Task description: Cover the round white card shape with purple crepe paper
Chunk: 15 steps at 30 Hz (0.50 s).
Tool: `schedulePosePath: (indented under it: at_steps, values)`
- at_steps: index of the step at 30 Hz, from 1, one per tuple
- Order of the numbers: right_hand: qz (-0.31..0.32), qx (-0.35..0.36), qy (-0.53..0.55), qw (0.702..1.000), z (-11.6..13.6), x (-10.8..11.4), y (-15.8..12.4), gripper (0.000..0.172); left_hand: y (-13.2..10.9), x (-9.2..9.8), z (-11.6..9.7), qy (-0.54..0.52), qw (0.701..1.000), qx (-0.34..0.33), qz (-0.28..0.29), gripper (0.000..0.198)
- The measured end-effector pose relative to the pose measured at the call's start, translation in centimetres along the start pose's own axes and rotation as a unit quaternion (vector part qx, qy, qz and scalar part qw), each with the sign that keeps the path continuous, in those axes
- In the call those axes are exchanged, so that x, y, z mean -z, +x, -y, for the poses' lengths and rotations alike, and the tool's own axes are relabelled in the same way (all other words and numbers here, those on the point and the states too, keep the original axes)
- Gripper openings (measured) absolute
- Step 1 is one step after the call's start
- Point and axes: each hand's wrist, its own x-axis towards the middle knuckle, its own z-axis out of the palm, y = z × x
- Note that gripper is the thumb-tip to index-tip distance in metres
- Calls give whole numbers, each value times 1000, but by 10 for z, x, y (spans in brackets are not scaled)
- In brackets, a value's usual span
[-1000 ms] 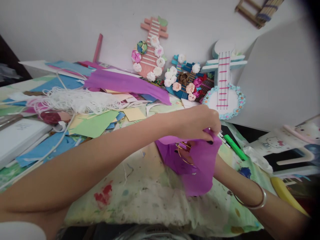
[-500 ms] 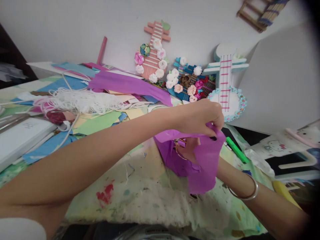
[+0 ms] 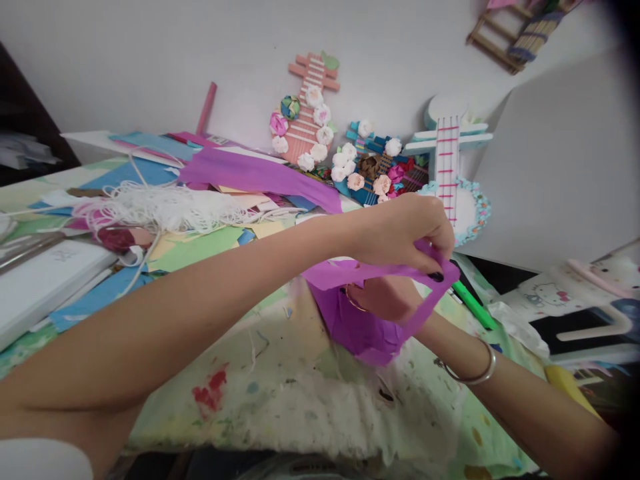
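My left hand (image 3: pixel 400 230) reaches across from the left and pinches the upper edge of a purple crepe paper piece (image 3: pixel 363 323), held above the paint-stained table cover (image 3: pixel 300 393). My right hand (image 3: pixel 387 297), with a silver bangle (image 3: pixel 473 367) on its wrist, sits under the paper with its fingers closed through the gold handles of scissors (image 3: pixel 353 297). The scissor blades are hidden by the paper and my left hand. A narrow purple strip runs from my left fingers down around the right hand.
A long purple crepe sheet (image 3: pixel 260 177), white string (image 3: pixel 165 207) and coloured paper scraps (image 3: pixel 195 247) lie at the back left. Paper-flower guitar crafts (image 3: pixel 310 107) lean on the wall. A green marker (image 3: pixel 473 303) lies right of my hands, a white box (image 3: pixel 40 280) at left.
My left hand has lifted the paper's upper edge up and to the right. The hanging flap on the right is now a narrow strip, and my right hand shows more under it.
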Motion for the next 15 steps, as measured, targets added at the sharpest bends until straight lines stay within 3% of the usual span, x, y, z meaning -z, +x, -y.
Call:
schedulePosePath:
  at_steps: [9,15]
  values:
    - [56,-12,26,998,3,7,13,23,2,10,-5,47,999,18,19,14]
    - [100,-50,71,991,-7,5,23,20,0,35,-1,70,997,16,5,9]
